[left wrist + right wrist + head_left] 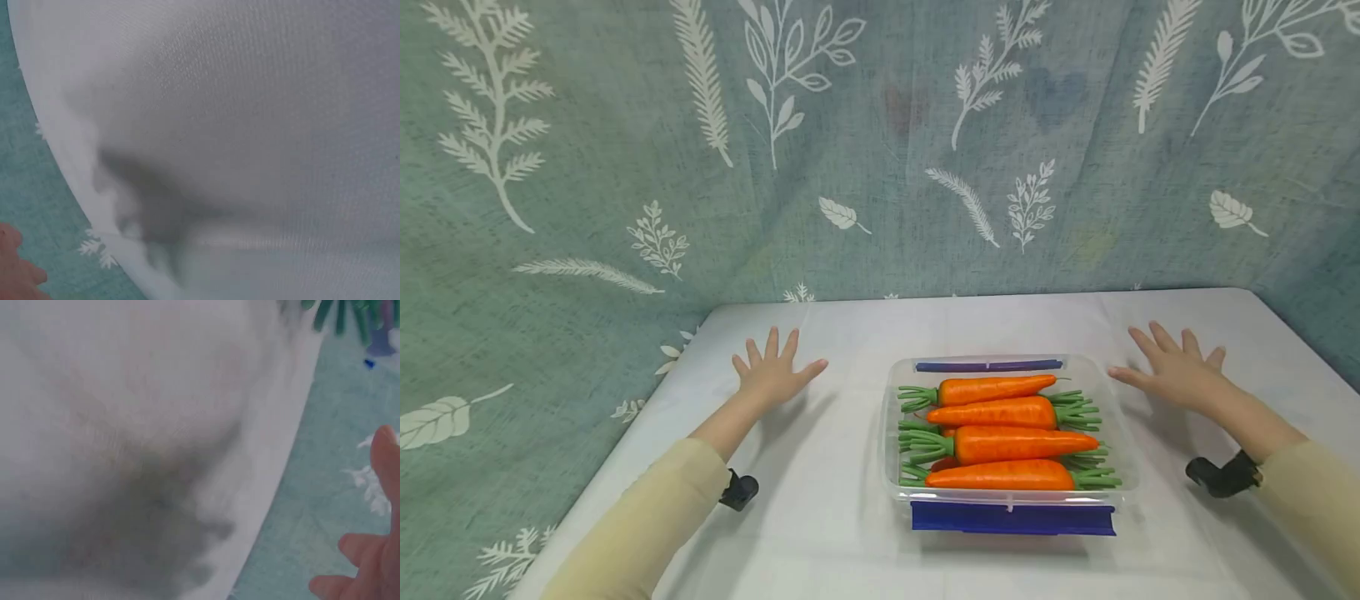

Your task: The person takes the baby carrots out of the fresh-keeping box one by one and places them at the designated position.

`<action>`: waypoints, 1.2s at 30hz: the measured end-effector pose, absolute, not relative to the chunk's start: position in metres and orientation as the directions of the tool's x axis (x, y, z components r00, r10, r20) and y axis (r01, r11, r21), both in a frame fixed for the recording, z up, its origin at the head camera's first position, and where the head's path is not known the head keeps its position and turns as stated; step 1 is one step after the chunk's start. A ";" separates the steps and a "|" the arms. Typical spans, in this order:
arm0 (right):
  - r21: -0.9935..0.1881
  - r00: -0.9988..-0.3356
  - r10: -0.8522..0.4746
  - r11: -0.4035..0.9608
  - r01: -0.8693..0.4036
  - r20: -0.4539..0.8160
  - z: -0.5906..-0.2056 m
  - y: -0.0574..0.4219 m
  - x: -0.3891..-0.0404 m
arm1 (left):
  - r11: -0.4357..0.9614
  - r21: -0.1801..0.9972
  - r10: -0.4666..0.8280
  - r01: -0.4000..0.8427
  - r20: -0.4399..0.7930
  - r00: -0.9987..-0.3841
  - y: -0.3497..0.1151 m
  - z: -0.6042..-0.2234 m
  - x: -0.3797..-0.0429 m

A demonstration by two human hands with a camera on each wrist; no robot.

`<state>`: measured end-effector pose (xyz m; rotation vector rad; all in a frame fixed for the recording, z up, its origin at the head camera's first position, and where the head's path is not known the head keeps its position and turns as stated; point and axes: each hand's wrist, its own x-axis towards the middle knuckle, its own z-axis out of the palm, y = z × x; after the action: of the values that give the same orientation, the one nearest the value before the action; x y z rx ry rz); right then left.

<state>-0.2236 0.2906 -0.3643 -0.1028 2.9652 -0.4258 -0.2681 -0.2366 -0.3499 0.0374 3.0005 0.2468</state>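
A clear plastic box (1127, 467) with blue clip flaps stands on the table right of the middle in the head view. Inside lie several orange carrots (1026, 446) with green stem stubs, the stubs pointing to both sides. My left hand (771, 379) is held above the table, well left of the box, its fingers spread and holding nothing. Close to the box's far right corner, my right hand (1183, 375) also has its fingers spread, with nothing in it. In the left wrist view only part of the left hand (19, 269) shows; the right wrist view catches some fingers (390, 462).
A white cloth (820, 533) covers the table. Behind it and along the sides hangs a green-blue curtain (880, 225) with white leaf prints. Small black wrist cameras (740, 490) are strapped at both wrists. Green stem stubs (340, 315) show at the right wrist view's top.
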 end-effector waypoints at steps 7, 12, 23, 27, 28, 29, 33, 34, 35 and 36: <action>-0.318 -0.984 -0.167 0.938 -0.137 -0.066 -0.357 0.286 -0.205 | 0.960 0.235 0.169 0.154 -0.042 -0.985 -0.225 -0.339 -0.256; -0.356 -0.973 -0.223 0.915 -0.191 -0.051 -0.351 0.280 -0.191 | 0.899 0.362 0.269 0.248 -0.008 -0.963 -0.208 -0.326 -0.240; -0.580 -0.873 -0.488 0.706 -0.407 0.020 -0.354 0.278 -0.157 | 0.758 0.469 0.457 0.453 0.113 -0.882 -0.164 -0.307 -0.224; -0.603 -0.828 -0.555 0.637 -0.480 0.074 -0.358 0.277 -0.152 | 0.734 0.458 0.505 0.501 0.125 -0.854 -0.148 -0.303 -0.222; -0.612 -0.818 -0.569 0.620 -0.492 0.082 -0.358 0.277 -0.152 | 0.729 0.453 0.516 0.512 0.127 -0.847 -0.145 -0.301 -0.222; -0.616 -0.808 -0.582 0.606 -0.504 0.090 -0.359 0.277 -0.151 | 0.725 0.450 0.525 0.521 0.128 -0.842 -0.141 -0.300 -0.222; -0.627 -0.785 -0.611 0.573 -0.527 0.101 -0.360 0.277 -0.151 | 0.692 0.476 0.559 0.542 0.122 -0.820 -0.127 -0.295 -0.221; -0.629 -0.783 -0.614 0.569 -0.529 0.102 -0.360 0.276 -0.151 | 0.681 0.487 0.571 0.546 0.113 -0.813 -0.123 -0.294 -0.221; -0.630 -0.780 -0.617 0.566 -0.532 0.104 -0.360 0.276 -0.151 | 0.672 0.498 0.584 0.549 0.100 -0.806 -0.120 -0.293 -0.221; -0.631 -0.779 -0.618 0.565 -0.532 0.104 -0.360 0.276 -0.151 | 0.663 0.509 0.598 0.550 0.082 -0.797 -0.117 -0.293 -0.221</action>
<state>-0.1515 0.2763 -0.3596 -0.9836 2.6634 -1.0079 -0.2206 -0.1170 -0.2928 0.9619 2.7795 0.8038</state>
